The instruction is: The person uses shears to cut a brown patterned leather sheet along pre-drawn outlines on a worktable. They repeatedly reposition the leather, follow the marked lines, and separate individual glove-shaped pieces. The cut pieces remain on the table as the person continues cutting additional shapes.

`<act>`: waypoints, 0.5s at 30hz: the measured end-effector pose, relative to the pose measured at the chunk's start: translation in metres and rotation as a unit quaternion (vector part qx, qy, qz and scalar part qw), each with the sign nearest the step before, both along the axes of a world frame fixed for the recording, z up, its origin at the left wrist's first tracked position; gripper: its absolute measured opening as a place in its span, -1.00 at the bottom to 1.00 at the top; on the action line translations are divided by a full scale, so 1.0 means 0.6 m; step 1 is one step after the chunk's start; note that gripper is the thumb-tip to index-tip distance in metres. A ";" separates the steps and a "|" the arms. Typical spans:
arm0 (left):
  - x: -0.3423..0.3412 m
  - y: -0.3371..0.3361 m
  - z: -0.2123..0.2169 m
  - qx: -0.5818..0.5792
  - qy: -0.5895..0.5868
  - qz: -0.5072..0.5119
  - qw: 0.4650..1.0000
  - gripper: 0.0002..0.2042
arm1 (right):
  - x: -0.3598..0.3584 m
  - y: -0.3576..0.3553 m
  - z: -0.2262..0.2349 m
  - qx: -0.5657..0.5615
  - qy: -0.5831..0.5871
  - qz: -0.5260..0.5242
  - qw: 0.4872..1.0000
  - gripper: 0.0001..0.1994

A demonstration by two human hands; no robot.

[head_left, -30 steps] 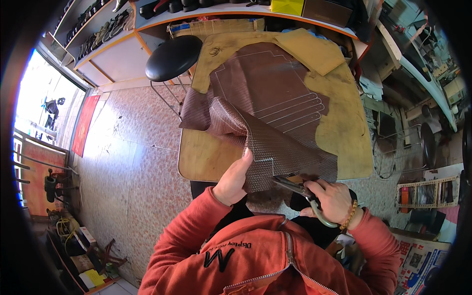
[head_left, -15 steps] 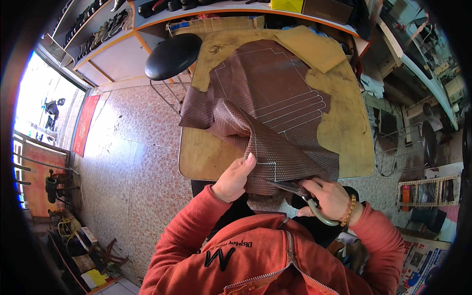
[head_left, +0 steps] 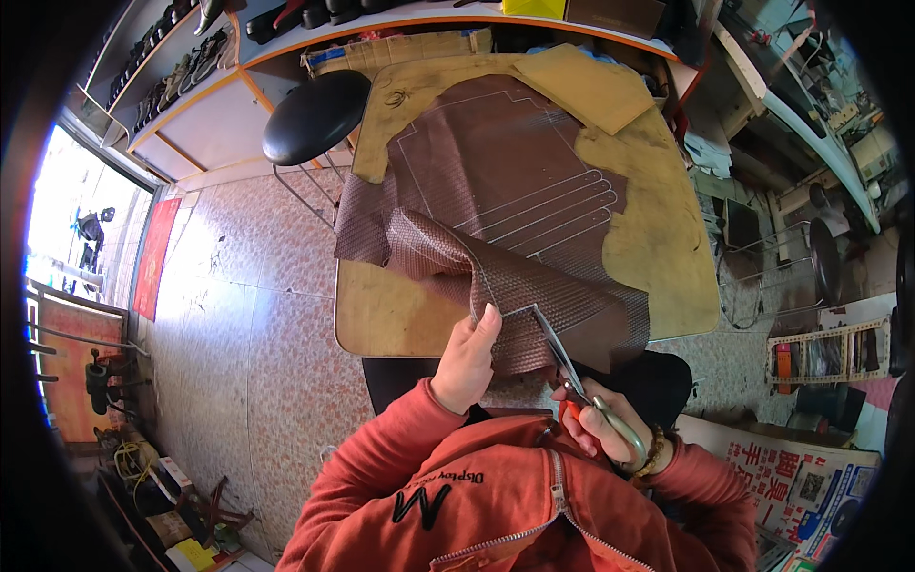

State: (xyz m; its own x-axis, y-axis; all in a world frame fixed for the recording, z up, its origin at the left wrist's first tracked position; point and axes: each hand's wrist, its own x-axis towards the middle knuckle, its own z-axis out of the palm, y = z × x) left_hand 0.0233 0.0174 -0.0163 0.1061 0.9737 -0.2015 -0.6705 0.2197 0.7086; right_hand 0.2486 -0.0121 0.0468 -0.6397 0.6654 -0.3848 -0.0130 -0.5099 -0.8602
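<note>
A large piece of brown textured leather (head_left: 477, 162), marked with white pattern lines, lies over the table and hangs past its near edge. My left hand (head_left: 466, 357) pinches the folded near part, thumb on top. In my right hand (head_left: 602, 427) is a pair of scissors (head_left: 564, 362) with pale green and red-orange handles. Their blades point up and away, lying along a white line at the hanging flap, with the tip by a marked corner. Whether the blades are parted is hard to make out.
The wooden table (head_left: 667, 276) carries a yellowish sheet (head_left: 596, 88) at its far right. A black round stool (head_left: 316, 116) stands at the far left. Shelves of shoes (head_left: 181, 71) line the back left. A printed board (head_left: 810, 486) lies at lower right.
My right hand has moved down and slightly left, and the scissors have swung from pointing left to pointing up along the line. My left hand keeps its pinch. The whole view has shifted slightly.
</note>
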 end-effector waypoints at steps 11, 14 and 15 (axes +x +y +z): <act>0.023 -0.002 0.009 -0.003 -0.028 0.028 0.999 -0.65 | -0.017 -0.018 -0.013 0.050 -0.021 -0.053 0.997 -0.36; 0.021 -0.001 0.008 -0.005 -0.036 0.024 0.999 -0.65 | -0.016 -0.018 -0.014 0.060 -0.033 -0.050 0.996 -0.35; 0.019 0.000 0.009 -0.001 -0.040 0.019 0.999 -0.65 | -0.015 -0.018 -0.014 0.066 -0.038 -0.049 0.996 -0.35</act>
